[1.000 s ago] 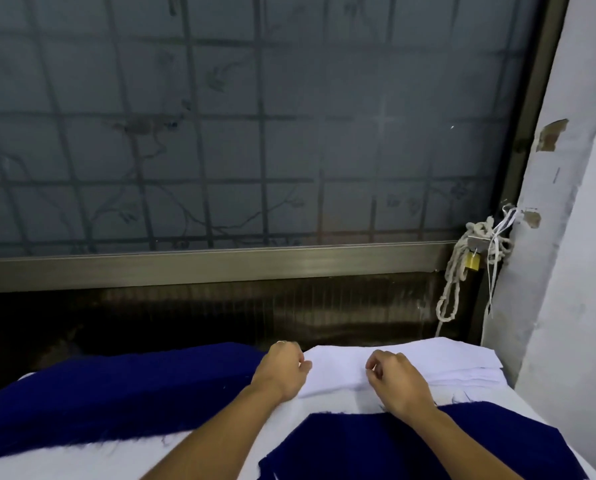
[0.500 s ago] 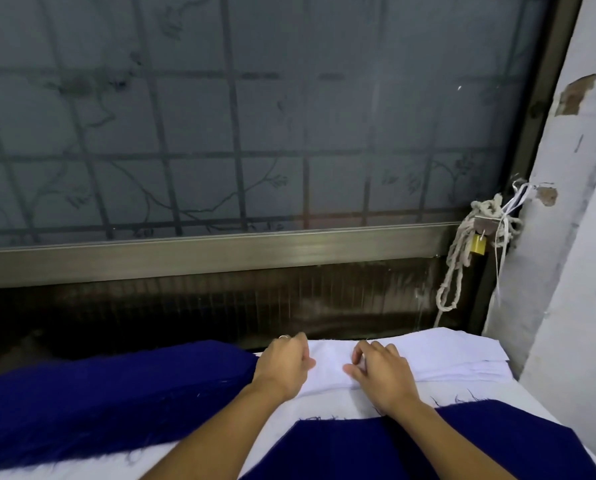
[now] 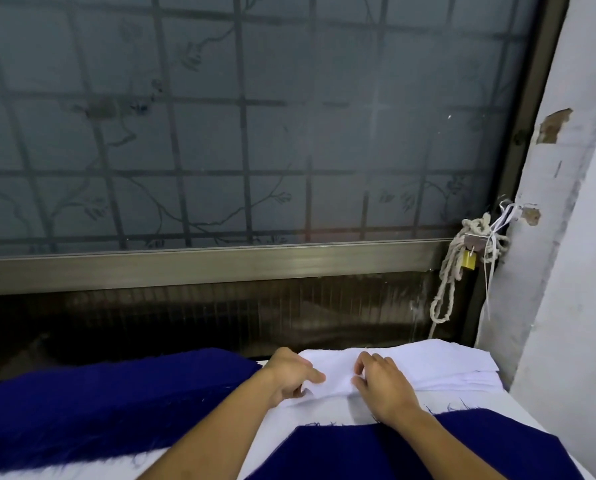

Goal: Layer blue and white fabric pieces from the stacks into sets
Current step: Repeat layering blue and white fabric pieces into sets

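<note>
Left grip [image 3: 289, 375] and right grip [image 3: 384, 388] both closed on the near edge of the top white piece [image 3: 334, 379], fingers curled, cloth puckered into a small ridge between them, left forefinger laid out along the top. Caught toward the left end of the white stack [image 3: 435, 367], at the far right of the table [image 3: 476, 405], next to the blue stack [image 3: 99, 403] on the left. Nearer, under both forearms, a single blue piece [image 3: 410, 452] with a frayed far edge, apparently awaiting its white layer. Seemingly midway through peeling off one sheet. Likely trouble from here: lifting two or more thin white layers at once, with no clear view of how many caught in the pinch; dragging the rest of the white stack askew through cling between sheets; landing the sheet creased or off-square on the blue piece through uneven pull from the two sides; picking up loose blue threads on the white. Behind, a frosted window [image 3: 255, 133], with a rope [image 3: 445, 289] and padlock [image 3: 469, 260] at its right corner.
</note>
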